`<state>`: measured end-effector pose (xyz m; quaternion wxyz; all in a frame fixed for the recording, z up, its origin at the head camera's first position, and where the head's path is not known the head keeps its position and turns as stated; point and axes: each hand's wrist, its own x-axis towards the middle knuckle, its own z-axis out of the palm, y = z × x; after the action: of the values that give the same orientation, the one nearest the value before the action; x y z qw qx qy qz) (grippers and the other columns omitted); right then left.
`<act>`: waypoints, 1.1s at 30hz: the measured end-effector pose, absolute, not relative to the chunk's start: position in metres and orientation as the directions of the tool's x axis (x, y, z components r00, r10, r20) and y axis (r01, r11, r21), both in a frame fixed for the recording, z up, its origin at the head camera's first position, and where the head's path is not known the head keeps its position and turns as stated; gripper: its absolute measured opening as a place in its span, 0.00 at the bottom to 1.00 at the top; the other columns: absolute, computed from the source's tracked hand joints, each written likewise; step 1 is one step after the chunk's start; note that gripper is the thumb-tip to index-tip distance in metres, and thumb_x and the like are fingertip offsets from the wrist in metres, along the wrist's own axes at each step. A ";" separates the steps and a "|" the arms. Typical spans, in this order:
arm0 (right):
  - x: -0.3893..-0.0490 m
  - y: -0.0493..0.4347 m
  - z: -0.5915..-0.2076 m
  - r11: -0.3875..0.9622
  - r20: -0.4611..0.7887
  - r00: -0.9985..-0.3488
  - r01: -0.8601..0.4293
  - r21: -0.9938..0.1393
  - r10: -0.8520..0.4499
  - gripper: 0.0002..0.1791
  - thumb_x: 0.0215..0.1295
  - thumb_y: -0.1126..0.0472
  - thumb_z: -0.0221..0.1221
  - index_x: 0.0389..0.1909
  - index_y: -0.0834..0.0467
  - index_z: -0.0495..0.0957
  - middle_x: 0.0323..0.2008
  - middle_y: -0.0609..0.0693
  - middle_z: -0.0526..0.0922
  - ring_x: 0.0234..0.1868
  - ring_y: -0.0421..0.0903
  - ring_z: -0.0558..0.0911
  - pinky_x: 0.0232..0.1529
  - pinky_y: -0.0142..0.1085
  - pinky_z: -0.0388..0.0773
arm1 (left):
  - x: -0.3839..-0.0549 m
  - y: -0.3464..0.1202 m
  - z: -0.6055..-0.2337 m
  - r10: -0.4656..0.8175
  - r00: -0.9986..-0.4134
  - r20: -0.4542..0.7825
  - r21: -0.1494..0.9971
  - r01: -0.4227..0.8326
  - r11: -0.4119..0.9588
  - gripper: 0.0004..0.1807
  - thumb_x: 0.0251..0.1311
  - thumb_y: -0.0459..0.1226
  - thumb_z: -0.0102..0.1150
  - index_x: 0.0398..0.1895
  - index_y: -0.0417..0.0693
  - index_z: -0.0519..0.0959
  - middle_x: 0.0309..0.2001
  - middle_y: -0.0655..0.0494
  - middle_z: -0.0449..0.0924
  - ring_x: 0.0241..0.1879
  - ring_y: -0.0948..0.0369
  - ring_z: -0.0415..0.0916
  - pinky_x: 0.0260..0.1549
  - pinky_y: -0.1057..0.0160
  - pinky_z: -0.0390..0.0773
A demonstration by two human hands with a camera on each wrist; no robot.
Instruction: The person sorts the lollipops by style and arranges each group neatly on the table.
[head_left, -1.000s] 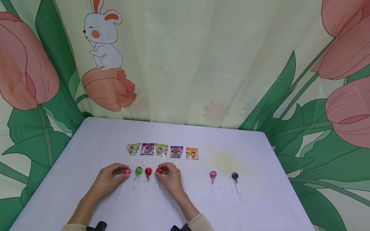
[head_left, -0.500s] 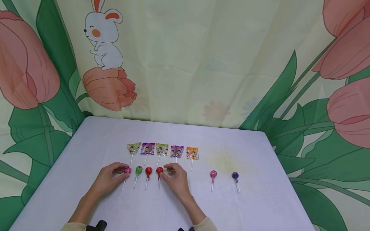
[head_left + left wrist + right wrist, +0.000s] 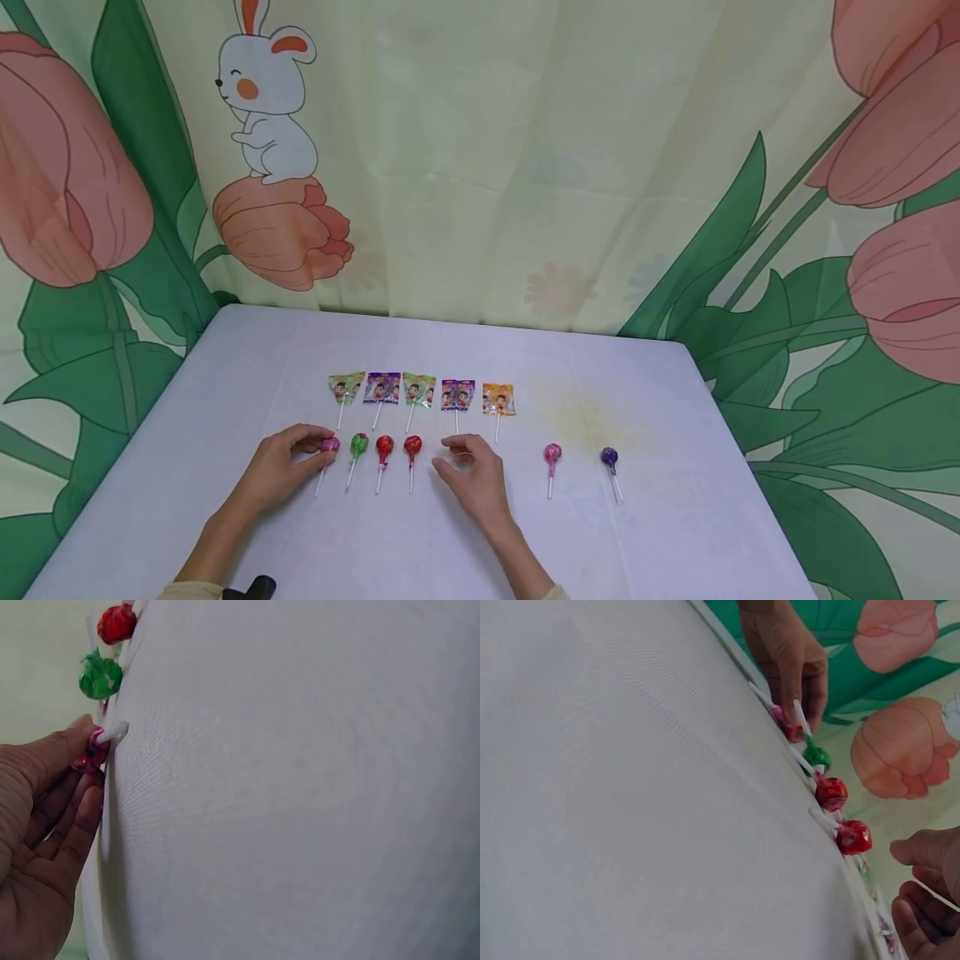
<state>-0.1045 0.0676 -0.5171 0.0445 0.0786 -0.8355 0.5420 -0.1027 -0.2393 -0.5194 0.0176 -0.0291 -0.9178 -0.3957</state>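
My left hand (image 3: 282,463) pinches the round head of a pink lollipop (image 3: 330,445) at the left end of the front row; its white stick points toward me. Beside it lie a green lollipop (image 3: 359,445) and two red ones, the nearer-to-middle red lollipop (image 3: 385,447) and the right-hand red lollipop (image 3: 412,447). My right hand (image 3: 477,479) hovers just right of that last one, thumb and fingers apart and nothing between them. In the right wrist view a gap shows between the fingertips (image 3: 902,850) and the red lollipop (image 3: 854,837).
Behind the row lie several bagged lollipops, from a green packet (image 3: 347,387) to an orange packet (image 3: 498,399). To the right are another pink lollipop (image 3: 552,452) and a purple lollipop (image 3: 609,457). A white cloth covers the table (image 3: 675,542); a printed curtain (image 3: 480,167) hangs behind.
My right hand has let go of the right-hand red lollipop and moved off to the right. The left hand stays on the pink lollipop.
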 end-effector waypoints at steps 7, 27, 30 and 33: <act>-0.100 0.080 -0.519 0.412 0.182 -0.981 -0.191 -0.891 -0.062 0.14 0.58 0.64 0.74 0.45 0.57 0.85 0.43 0.50 0.87 0.44 0.49 0.85 0.49 0.38 0.85 | -0.101 -0.240 -0.521 0.023 -0.999 0.036 0.718 0.042 0.695 0.17 0.60 0.37 0.73 0.51 0.45 0.84 0.46 0.54 0.86 0.44 0.58 0.83 0.45 0.66 0.84; -0.096 0.117 -0.515 0.470 0.225 -0.974 -0.195 -0.861 0.008 0.16 0.55 0.66 0.75 0.45 0.57 0.85 0.43 0.48 0.87 0.42 0.48 0.86 0.49 0.39 0.85 | -0.100 -0.239 -0.522 0.017 -0.999 0.033 0.716 0.036 0.697 0.19 0.58 0.36 0.74 0.53 0.44 0.83 0.46 0.54 0.85 0.45 0.57 0.82 0.45 0.67 0.84; -0.097 0.123 -0.515 0.465 0.228 -0.974 -0.196 -0.863 0.012 0.16 0.55 0.66 0.74 0.45 0.57 0.85 0.43 0.49 0.87 0.42 0.47 0.86 0.49 0.38 0.85 | -0.100 -0.238 -0.521 0.017 -0.999 0.029 0.717 0.033 0.696 0.20 0.59 0.37 0.74 0.54 0.44 0.83 0.47 0.54 0.85 0.45 0.56 0.82 0.47 0.61 0.86; -0.099 0.128 -0.516 0.466 0.252 -0.968 -0.216 -0.858 0.015 0.16 0.55 0.66 0.74 0.45 0.58 0.84 0.43 0.50 0.87 0.41 0.47 0.86 0.48 0.38 0.85 | -0.101 -0.238 -0.520 0.018 -0.999 0.034 0.714 0.036 0.699 0.19 0.59 0.36 0.73 0.54 0.44 0.83 0.47 0.53 0.85 0.46 0.56 0.82 0.47 0.59 0.86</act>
<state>-0.0986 0.1276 -0.5155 0.1125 0.0595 -0.8488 0.5132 -0.1012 -0.2377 -0.5205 0.0120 -0.0147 -0.9216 -0.3876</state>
